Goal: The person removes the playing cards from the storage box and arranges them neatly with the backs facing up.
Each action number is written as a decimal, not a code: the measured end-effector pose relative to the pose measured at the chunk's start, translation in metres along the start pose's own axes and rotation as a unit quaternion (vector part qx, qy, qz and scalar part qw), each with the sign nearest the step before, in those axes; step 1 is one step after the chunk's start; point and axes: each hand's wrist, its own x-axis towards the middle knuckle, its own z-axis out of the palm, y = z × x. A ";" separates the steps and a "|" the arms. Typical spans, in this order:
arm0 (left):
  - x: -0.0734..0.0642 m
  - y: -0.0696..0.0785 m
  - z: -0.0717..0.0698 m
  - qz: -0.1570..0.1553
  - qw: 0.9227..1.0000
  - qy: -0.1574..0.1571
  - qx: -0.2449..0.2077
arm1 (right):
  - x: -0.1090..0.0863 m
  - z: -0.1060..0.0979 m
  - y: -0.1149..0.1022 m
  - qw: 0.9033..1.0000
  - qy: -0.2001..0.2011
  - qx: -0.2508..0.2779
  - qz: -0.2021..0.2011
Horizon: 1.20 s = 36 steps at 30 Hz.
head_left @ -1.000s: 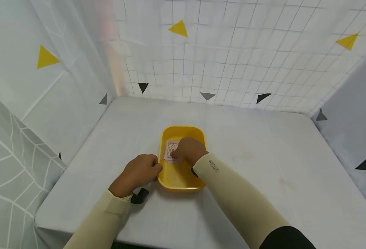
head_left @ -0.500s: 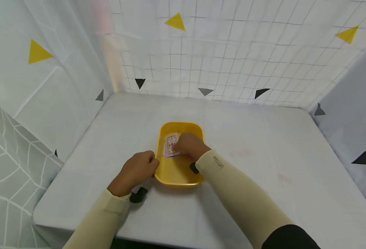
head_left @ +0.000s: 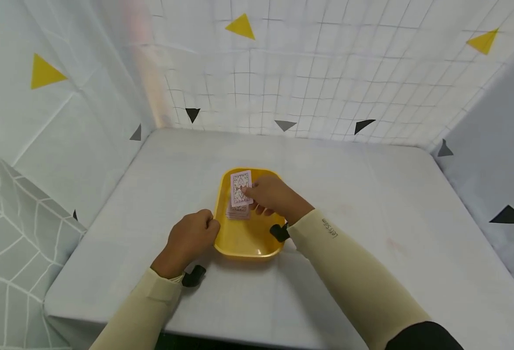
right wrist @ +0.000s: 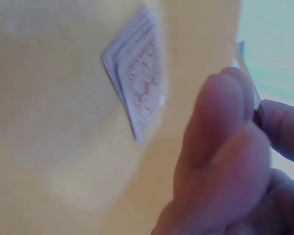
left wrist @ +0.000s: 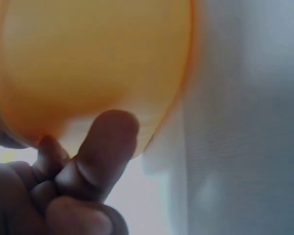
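Note:
A yellow plastic tray [head_left: 244,244] stands on the table, and my left hand [head_left: 192,238] grips its left wall. In the left wrist view, fingers [left wrist: 108,147] press against the outside of the tray [left wrist: 98,54]. My right hand [head_left: 276,197] pinches a patterned, pale pink playing card [head_left: 240,181] between thumb and fingers, raised over the tray's far left part. Below that lies a small stack of playing cards [head_left: 238,214] on the tray floor, partly hidden by the held card. The right wrist view shows the stack [right wrist: 139,78] slightly fanned, and the held card edge-on.
White cloth covers the table [head_left: 362,214], whose front edge lies near the forearms. A white gridded curtain [head_left: 300,63] closes off the back, with plain sheets at both sides. Black wrist cameras [head_left: 194,276] hang under both wrists.
My right hand has lifted a card off the stack and moved it up and away, showing the cards beneath. The left hand keeps its grip on the tray; the head view has shifted slightly.

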 end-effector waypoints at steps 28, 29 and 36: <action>-0.006 -0.009 -0.008 0.003 1.000 0.024 0.010 | -0.003 -0.051 0.110 0.991 0.049 -0.046 0.111; -0.007 -0.010 -0.007 0.003 1.000 0.023 0.009 | -0.001 -0.049 0.111 0.990 0.050 -0.061 0.116; -0.009 -0.010 -0.005 0.004 1.000 0.023 0.001 | 0.007 -0.043 0.118 0.969 0.061 -0.180 0.156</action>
